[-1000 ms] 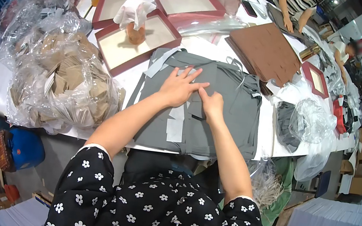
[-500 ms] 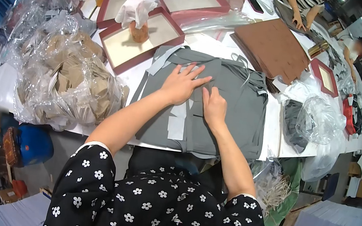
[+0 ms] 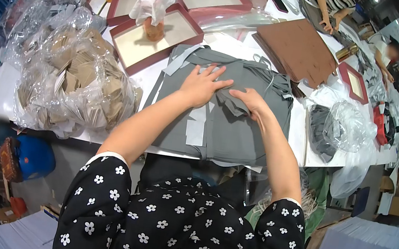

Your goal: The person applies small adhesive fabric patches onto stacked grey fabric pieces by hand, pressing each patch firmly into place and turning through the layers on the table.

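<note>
A stack of grey sheets, fabric or thin leather, lies on the table in front of me. My left hand presses flat on its upper part, fingers spread. Just to the right, my right hand grips a bunched grey piece, thumb on top and the other fingers hidden underneath. That piece is folded up from the stack, close to my left fingertips. Small white paper slips lie on the stack left of centre, and a pale grey strip rests at its upper left.
Left of the stack sits a plastic bag of tan pieces. Dark red trays and a jar under a white cloth stand beyond. Brown sheets lie far right, near a plastic bundle. Another person's hands work at the back.
My right hand has moved slightly right and turned, lifting and bunching a grey piece that lay flat before. My left hand stays spread on the stack. The camera view has shifted a little.
</note>
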A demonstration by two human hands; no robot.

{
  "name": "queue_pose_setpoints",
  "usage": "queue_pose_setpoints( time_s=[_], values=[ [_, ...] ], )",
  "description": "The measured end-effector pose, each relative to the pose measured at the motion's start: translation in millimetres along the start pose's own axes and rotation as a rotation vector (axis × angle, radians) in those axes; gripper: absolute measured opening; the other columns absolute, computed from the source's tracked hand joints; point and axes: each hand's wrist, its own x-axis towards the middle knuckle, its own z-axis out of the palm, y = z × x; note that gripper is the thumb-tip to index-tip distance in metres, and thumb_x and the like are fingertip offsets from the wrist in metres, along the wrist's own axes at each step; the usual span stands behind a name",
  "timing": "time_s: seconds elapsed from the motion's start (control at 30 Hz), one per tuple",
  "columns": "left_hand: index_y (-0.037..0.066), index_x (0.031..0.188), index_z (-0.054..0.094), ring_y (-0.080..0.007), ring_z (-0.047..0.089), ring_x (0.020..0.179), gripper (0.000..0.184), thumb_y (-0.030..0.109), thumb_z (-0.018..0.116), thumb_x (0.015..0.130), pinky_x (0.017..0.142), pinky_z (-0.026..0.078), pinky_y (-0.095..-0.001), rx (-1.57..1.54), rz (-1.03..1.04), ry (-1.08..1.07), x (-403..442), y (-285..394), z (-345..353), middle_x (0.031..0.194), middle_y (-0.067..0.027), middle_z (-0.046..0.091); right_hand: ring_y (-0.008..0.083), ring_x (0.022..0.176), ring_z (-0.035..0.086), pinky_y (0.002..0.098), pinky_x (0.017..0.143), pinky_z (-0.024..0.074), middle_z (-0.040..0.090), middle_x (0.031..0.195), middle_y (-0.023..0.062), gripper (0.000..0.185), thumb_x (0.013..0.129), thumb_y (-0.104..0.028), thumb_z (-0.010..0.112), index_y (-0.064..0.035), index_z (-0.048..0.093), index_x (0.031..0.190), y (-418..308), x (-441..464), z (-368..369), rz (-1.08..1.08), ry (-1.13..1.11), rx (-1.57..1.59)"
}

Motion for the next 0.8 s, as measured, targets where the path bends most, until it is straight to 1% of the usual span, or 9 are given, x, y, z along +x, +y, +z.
queue_pose_setpoints(
  time_s=[0.1, 0.2, 0.3, 0.4, 0.5, 0.6, 0.7, 0.8],
  values=[
    [0.037, 0.141, 0.042, -0.0270, 0.029, 0.141, 0.052, 0.016, 0.047, 0.094, 0.109, 0.028, -0.0550, 0.019, -0.012, -0.024, 0, 0, -2, 0.154, -0.0045, 0.030, 0.0266, 0.107, 0.060, 0.0384, 0.079, 0.0526, 0.056, 0.122, 0.0259, 0.081, 0.078, -0.032, 0.075, 0.0179, 0.039, 0.131, 6, 7, -5, -0.016, 0.067, -0.150],
    [0.038, 0.142, 0.040, -0.0270, 0.029, 0.141, 0.055, 0.013, 0.047, 0.093, 0.109, 0.028, -0.0553, -0.008, -0.016, -0.011, 0, 1, -1, 0.155, -0.0042, 0.029, 0.0262, 0.104, 0.060, 0.0361, 0.079, 0.0518, 0.056, 0.120, 0.0259, 0.075, 0.078, -0.035, 0.074, 0.0171, 0.046, 0.124, 10, 13, -14, -0.122, 0.119, -0.390],
    [0.039, 0.142, 0.039, -0.0283, 0.028, 0.141, 0.058, 0.014, 0.049, 0.091, 0.108, 0.027, -0.0573, -0.010, -0.004, -0.002, -2, 1, 2, 0.155, -0.0064, 0.029, 0.0271, 0.097, 0.062, 0.0348, 0.079, 0.0508, 0.060, 0.112, 0.0274, 0.076, 0.077, -0.038, 0.074, 0.0208, 0.049, 0.117, 29, 18, -12, -0.289, 0.326, -0.575],
    [0.040, 0.143, 0.038, -0.0319, 0.028, 0.141, 0.059, 0.017, 0.051, 0.091, 0.107, 0.027, -0.0599, 0.033, 0.019, 0.002, -1, 0, 2, 0.154, -0.0097, 0.028, 0.0288, 0.091, 0.064, 0.0347, 0.079, 0.0506, 0.063, 0.102, 0.0296, 0.081, 0.075, -0.040, 0.075, 0.0250, 0.049, 0.116, 10, -6, 9, -0.205, 0.282, -0.477],
    [0.039, 0.144, 0.037, -0.0366, 0.030, 0.139, 0.059, 0.020, 0.053, 0.091, 0.104, 0.028, -0.0629, 0.081, 0.048, -0.060, 2, 4, -4, 0.154, -0.0136, 0.027, 0.0170, 0.070, 0.057, 0.0344, 0.062, 0.0464, 0.063, 0.075, 0.0129, 0.057, 0.078, -0.039, 0.072, 0.0154, 0.062, 0.094, 3, -4, 21, -0.074, 0.407, -0.594],
    [0.037, 0.145, 0.036, -0.0413, 0.031, 0.137, 0.058, 0.023, 0.053, 0.091, 0.100, 0.029, -0.0658, 0.146, 0.056, -0.140, 8, 8, -6, 0.153, -0.0171, 0.027, 0.0184, 0.063, 0.056, 0.0355, 0.058, 0.0454, 0.061, 0.070, 0.0129, 0.055, 0.077, -0.039, 0.072, 0.0142, 0.061, 0.089, 22, 16, 6, -0.254, 0.344, -0.503],
    [0.034, 0.147, 0.035, -0.0450, 0.033, 0.135, 0.057, 0.025, 0.050, 0.093, 0.097, 0.031, -0.0680, 0.209, 0.043, -0.183, 13, 17, -4, 0.152, -0.0202, 0.028, 0.0211, 0.060, 0.055, 0.0373, 0.056, 0.0451, 0.059, 0.065, 0.0160, 0.051, 0.076, -0.038, 0.070, 0.0115, 0.061, 0.082, 17, 10, -4, -0.319, 0.326, -0.763],
    [0.031, 0.148, 0.034, -0.0468, 0.035, 0.133, 0.055, 0.025, 0.046, 0.095, 0.095, 0.032, -0.0687, 0.270, 0.029, -0.164, 17, 19, 1, 0.151, -0.0225, 0.030, 0.0372, 0.068, 0.064, 0.0434, 0.067, 0.0486, 0.062, 0.071, 0.0290, 0.048, 0.072, -0.038, 0.069, 0.0089, 0.063, 0.076, -14, -6, -4, -0.306, 0.176, -1.062]
  ],
)
